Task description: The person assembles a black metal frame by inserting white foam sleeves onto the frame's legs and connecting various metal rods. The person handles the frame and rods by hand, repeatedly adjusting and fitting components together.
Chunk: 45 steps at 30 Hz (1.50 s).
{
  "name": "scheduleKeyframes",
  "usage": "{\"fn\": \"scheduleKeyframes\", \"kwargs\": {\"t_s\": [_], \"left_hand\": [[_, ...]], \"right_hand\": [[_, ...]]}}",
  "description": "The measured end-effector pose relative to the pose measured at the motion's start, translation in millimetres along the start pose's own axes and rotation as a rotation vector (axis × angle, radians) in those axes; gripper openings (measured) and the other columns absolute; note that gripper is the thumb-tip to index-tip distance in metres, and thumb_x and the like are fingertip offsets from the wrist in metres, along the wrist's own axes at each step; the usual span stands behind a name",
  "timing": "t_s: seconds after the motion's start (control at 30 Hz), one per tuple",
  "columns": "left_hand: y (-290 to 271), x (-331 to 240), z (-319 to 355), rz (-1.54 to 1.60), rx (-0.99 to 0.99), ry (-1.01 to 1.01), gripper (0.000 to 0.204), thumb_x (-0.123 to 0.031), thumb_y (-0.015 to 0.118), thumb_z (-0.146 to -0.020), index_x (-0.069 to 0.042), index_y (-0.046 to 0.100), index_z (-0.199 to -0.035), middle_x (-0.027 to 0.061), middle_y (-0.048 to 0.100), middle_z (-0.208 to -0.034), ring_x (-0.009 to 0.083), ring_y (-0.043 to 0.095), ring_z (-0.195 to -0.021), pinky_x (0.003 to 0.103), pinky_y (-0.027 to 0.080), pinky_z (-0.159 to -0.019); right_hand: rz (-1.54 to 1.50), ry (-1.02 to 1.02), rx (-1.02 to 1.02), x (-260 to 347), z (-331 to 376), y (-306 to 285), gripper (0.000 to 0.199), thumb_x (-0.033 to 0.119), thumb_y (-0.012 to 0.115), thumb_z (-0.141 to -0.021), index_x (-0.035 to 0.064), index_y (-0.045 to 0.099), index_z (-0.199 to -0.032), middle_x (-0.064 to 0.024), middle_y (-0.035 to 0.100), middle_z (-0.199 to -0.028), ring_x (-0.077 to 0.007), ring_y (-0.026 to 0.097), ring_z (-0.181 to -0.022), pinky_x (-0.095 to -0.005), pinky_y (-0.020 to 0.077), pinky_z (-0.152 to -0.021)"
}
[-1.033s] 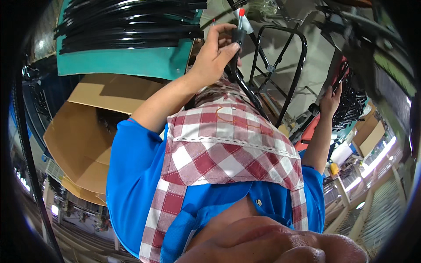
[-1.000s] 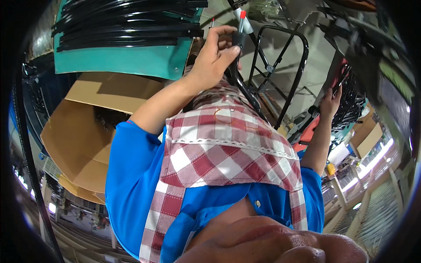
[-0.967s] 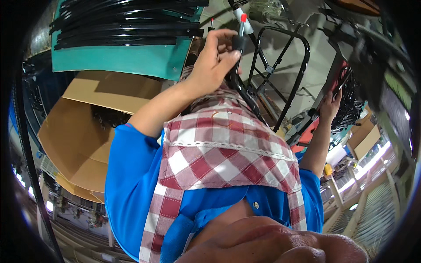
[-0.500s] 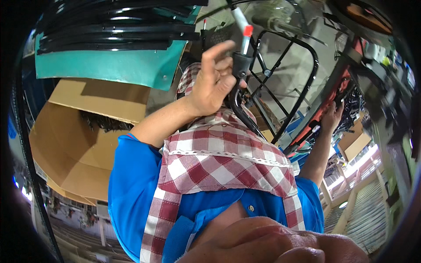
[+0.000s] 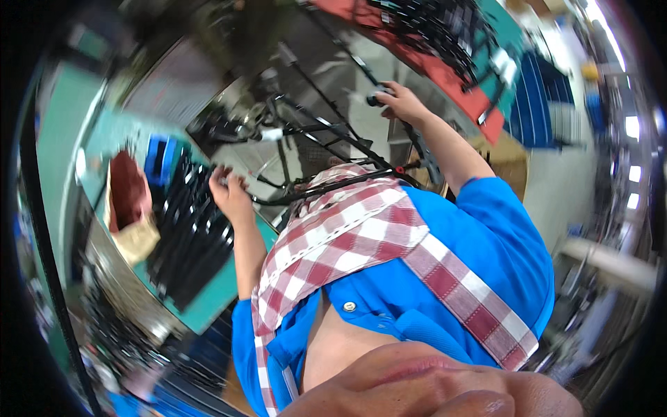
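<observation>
Head view: both hands, left (image 5: 231, 197) and right (image 5: 401, 104), grip the black metal frame (image 5: 316, 132) between them.

a workshop: stacked black metal rods (image 5: 184, 243), teal worktable (image 5: 222, 295).

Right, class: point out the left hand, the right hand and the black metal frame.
left hand (image 5: 231, 196), head view, back of the hand.
right hand (image 5: 401, 103), head view, the knuckles.
black metal frame (image 5: 326, 129), head view, a bar.

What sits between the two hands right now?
In the head view, the black metal frame spans between the left hand and right hand; each hand grips part of it, with grey floor showing through its bars.
</observation>
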<state>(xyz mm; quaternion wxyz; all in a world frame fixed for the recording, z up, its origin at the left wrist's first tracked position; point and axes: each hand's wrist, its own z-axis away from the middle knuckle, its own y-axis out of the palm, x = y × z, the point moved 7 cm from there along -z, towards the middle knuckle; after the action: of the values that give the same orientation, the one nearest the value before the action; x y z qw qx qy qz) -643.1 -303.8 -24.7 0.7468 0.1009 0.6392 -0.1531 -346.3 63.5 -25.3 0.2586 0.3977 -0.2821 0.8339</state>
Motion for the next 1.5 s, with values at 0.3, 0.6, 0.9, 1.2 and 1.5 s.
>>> {"fn": "scheduleKeyframes", "kwargs": {"t_s": [0.3,0.6,0.9,1.2,1.5], "left_hand": [[-14.2,-63.3,28.5,-0.884,-0.141,0.727,0.058,-0.021,0.062,-0.091,0.000,0.039,-0.140,0.0269,0.041,-0.137,0.0412,0.034,-0.130,0.051,0.025,-0.111],[212.7,-127.3,141.0,-0.933,1.119,1.198,0.057,-0.026,0.076,-0.079,-0.016,0.056,-0.132,0.0083,0.053,-0.135,0.0282,0.046,-0.130,0.046,0.031,-0.111],[234.5,-12.4,142.0,-1.198,1.506,0.979,0.045,-0.052,0.065,-0.082,-0.007,0.069,-0.088,0.0096,0.066,-0.083,0.0282,0.065,-0.086,0.041,0.043,-0.086],[212.0,-11.3,128.7,-1.088,1.378,1.022,0.042,-0.049,0.069,-0.080,-0.007,0.068,-0.082,0.0098,0.066,-0.085,0.0274,0.064,-0.088,0.039,0.043,-0.086],[214.5,-6.8,127.7,-1.107,1.450,1.018,0.043,-0.049,0.068,-0.082,-0.006,0.069,-0.088,0.0091,0.067,-0.091,0.0271,0.063,-0.094,0.039,0.043,-0.088]], "right_hand": [[0.253,-0.155,-0.099,-19.1,54.9,10.7,0.066,0.039,0.072,-0.083,-0.0024,0.053,-0.131,-0.0249,0.064,-0.118,-0.0397,0.060,-0.113,-0.0421,0.0474,-0.097],[0.092,-0.118,-0.024,-0.2,74.4,-0.1,0.042,0.020,0.061,-0.089,-0.0026,0.057,-0.124,-0.0163,0.070,-0.090,-0.0242,0.070,-0.073,-0.0382,0.0552,-0.069],[0.056,-0.233,0.122,-8.9,67.2,-1.6,0.029,0.016,0.061,-0.093,0.0001,0.064,-0.118,-0.0085,0.070,-0.102,-0.0136,0.066,-0.086,-0.0293,0.0525,-0.080],[0.634,0.668,-1.117,-168.6,86.6,-242.4,0.076,0.050,0.072,-0.079,-0.0030,0.051,-0.128,-0.0235,0.055,-0.131,-0.0382,0.052,-0.124,-0.0484,0.0433,-0.102],[-0.256,0.442,-1.332,-280.9,89.8,-321.5,0.052,0.041,0.066,-0.087,0.0004,0.062,-0.118,-0.0068,0.065,-0.084,-0.0193,0.060,-0.064,-0.0363,0.0449,-0.051]]}}
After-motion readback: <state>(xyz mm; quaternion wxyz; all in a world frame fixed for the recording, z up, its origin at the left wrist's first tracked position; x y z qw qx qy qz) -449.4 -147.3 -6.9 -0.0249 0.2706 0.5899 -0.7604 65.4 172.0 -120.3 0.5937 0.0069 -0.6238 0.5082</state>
